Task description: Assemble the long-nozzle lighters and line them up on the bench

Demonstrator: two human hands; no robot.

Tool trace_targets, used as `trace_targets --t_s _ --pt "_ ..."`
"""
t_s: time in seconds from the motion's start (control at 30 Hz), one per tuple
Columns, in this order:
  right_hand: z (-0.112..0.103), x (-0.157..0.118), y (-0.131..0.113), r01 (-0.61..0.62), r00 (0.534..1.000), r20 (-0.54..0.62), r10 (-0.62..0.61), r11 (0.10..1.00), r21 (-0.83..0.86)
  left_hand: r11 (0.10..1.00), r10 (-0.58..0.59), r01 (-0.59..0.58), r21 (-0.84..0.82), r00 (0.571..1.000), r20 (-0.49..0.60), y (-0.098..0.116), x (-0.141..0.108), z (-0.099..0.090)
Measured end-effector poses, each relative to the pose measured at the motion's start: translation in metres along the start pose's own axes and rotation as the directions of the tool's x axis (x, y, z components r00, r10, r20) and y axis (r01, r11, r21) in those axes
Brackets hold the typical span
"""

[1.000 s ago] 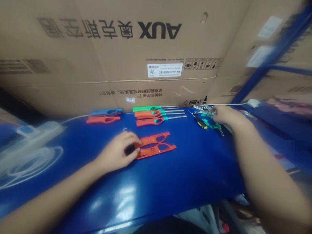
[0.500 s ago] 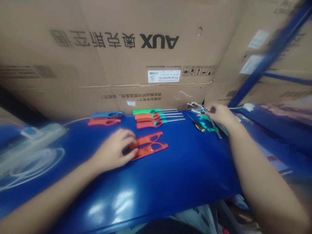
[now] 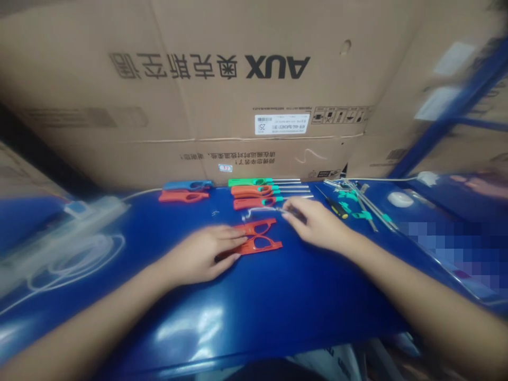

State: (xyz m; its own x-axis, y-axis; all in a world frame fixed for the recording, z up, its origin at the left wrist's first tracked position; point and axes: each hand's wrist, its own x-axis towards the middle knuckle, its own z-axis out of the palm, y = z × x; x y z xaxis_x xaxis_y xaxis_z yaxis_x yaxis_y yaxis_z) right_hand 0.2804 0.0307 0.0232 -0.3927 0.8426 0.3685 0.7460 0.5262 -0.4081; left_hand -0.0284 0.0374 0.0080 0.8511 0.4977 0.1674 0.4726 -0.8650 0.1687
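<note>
My left hand (image 3: 216, 248) rests over the left ends of two red-orange handle shells (image 3: 265, 244) lying side by side on the blue table; its fingers are spread out on them. Just above and right of the shells, my right hand (image 3: 313, 219) pinches a thin part with white wires (image 3: 262, 210). Behind are assembled lighters with metal rods, a green one (image 3: 246, 182) at the back and red-orange ones (image 3: 252, 202) in front. A black and yellow screwdriver (image 3: 337, 208) lies to the right, beside green triggers (image 3: 347, 196) and metal rods (image 3: 371, 206).
Blue and red handles (image 3: 184, 196) lie at the back left. A white power strip (image 3: 95, 211) and coiled cable (image 3: 79, 259) occupy the left. A cardboard box (image 3: 190, 106) stands behind; another person's hand (image 3: 482, 185) shows at far right.
My right hand has come left from the pile of rods and triggers, carrying the thin wired part to the shells. My left hand's fingers have spread over the shells, and the camera view has shifted.
</note>
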Motion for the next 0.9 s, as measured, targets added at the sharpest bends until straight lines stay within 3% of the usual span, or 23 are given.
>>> trace_targets --t_s 0.13,0.23,0.37,0.47,0.53,0.77,0.9 --pt "0.017 -0.011 -0.012 0.065 0.998 0.008 -0.066 0.994 0.088 0.999 0.043 -0.043 -0.009 0.999 -0.005 0.000 -0.002 -0.005" --pt "0.022 -0.017 -0.008 0.080 0.997 -0.032 -0.077 0.990 0.114 0.999 -0.011 0.007 -0.033 0.990 -0.140 0.002 0.000 0.002" --pt "0.021 -0.018 0.000 0.084 0.996 -0.032 -0.080 0.984 0.155 0.981 -0.149 0.094 -0.169 0.924 -0.352 0.004 0.004 0.015" --pt "0.021 -0.018 0.004 0.107 0.994 -0.013 -0.106 0.981 0.162 0.961 -0.220 0.115 -0.253 0.871 -0.439 0.006 0.005 0.019" --pt "0.021 -0.019 0.005 0.122 0.992 -0.004 -0.123 0.981 0.153 0.958 -0.217 0.099 -0.269 0.866 -0.451 0.006 0.005 0.019" --pt "0.024 -0.020 0.002 0.172 0.984 0.015 -0.175 0.976 0.132 0.971 -0.115 0.030 -0.238 0.928 -0.353 0.009 0.001 0.020" --pt "0.023 -0.020 0.003 0.214 0.974 0.057 -0.221 0.971 0.106 0.980 -0.059 -0.022 -0.200 0.918 -0.392 0.009 0.000 0.021"
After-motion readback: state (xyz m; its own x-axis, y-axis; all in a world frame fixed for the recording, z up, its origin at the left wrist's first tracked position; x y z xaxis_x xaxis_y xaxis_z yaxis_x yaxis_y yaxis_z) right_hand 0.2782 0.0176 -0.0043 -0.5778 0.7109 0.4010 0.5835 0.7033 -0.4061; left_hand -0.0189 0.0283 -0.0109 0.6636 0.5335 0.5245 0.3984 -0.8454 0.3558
